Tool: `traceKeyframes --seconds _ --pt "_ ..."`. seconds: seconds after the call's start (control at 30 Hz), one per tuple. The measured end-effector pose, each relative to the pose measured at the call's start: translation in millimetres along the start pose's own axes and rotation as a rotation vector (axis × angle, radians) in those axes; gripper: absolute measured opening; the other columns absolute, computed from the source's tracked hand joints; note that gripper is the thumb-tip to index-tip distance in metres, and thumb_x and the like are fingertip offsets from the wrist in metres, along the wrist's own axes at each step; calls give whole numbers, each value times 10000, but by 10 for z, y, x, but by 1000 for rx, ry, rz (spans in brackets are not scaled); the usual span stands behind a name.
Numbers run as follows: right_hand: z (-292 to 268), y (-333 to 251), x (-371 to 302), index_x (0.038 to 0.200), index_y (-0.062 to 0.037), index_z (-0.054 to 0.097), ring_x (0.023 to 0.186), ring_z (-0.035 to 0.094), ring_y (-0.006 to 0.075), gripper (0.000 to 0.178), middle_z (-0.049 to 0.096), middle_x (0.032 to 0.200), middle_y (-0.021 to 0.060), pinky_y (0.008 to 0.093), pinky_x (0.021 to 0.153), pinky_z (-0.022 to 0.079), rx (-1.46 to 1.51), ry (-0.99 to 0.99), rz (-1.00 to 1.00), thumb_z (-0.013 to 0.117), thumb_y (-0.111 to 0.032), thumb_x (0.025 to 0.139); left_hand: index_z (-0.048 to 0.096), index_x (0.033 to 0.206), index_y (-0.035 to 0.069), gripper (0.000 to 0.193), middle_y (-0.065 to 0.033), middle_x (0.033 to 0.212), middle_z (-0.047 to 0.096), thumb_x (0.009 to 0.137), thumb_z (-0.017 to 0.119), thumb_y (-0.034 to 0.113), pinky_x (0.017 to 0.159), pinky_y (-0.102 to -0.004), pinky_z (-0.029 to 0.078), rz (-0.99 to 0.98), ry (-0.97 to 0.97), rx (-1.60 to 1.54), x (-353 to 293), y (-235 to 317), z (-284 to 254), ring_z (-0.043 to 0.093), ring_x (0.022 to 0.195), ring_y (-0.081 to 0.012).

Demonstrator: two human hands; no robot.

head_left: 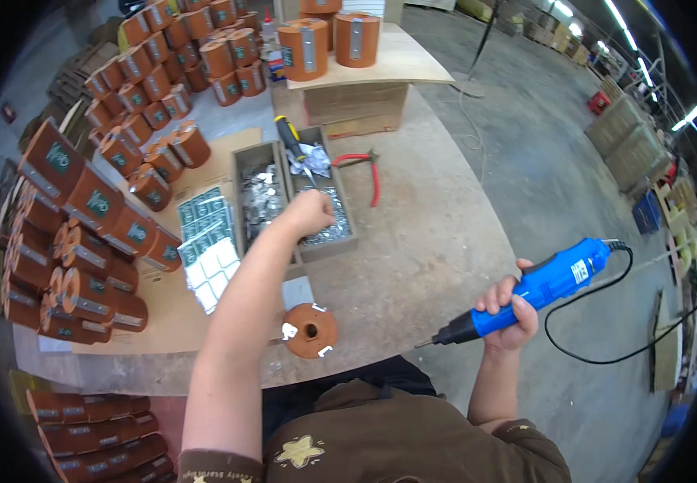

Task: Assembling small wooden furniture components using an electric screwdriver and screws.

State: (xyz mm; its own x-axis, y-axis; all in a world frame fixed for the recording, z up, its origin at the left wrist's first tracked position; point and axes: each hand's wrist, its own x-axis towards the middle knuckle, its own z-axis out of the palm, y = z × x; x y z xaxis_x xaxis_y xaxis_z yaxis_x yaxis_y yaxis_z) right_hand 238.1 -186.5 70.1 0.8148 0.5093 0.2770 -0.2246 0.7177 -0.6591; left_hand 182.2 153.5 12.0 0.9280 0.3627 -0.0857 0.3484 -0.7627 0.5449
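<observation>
My left hand reaches into the right compartment of a wooden tray, down at a heap of small metal screws. Its fingers are curled together, and what they pinch, if anything, is hidden. At the right, my right hand is wrapped round a blue electric screwdriver, whose bit points to the lower left. Near the table's front edge stands a round orange-brown piece with a central hole and small pale metal clips at its rim. The tray's left compartment holds flat metal pieces.
A yellow-and-black screwdriver leans in the tray, with red-handled pliers beside it. Green-and-white label sheets lie left of the tray. Many orange-brown cylinders are stacked at left; others stand on a raised board. A black cord trails from the electric screwdriver.
</observation>
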Motion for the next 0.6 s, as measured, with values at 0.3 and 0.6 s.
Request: traceKeyframes --seconds 0.3,0.6 --pt "60 3 32 1200 -43 273 584 500 189 552 478 689 81 357 581 463 -1 -63 21 503 -91 701 584 708 13 90 -76 668 614 690 627 89 579 -267 453 -35 -14 -278 -94 20 -18 573 626 -125" --pt "149 29 93 1212 -46 265 598 490 182 538 465 709 74 349 605 455 18 -115 5 491 -105 727 533 751 -19 34 -74 740 601 753 560 2 641 -240 470 43 152 -897 -962 372 -532 576 694 -130"
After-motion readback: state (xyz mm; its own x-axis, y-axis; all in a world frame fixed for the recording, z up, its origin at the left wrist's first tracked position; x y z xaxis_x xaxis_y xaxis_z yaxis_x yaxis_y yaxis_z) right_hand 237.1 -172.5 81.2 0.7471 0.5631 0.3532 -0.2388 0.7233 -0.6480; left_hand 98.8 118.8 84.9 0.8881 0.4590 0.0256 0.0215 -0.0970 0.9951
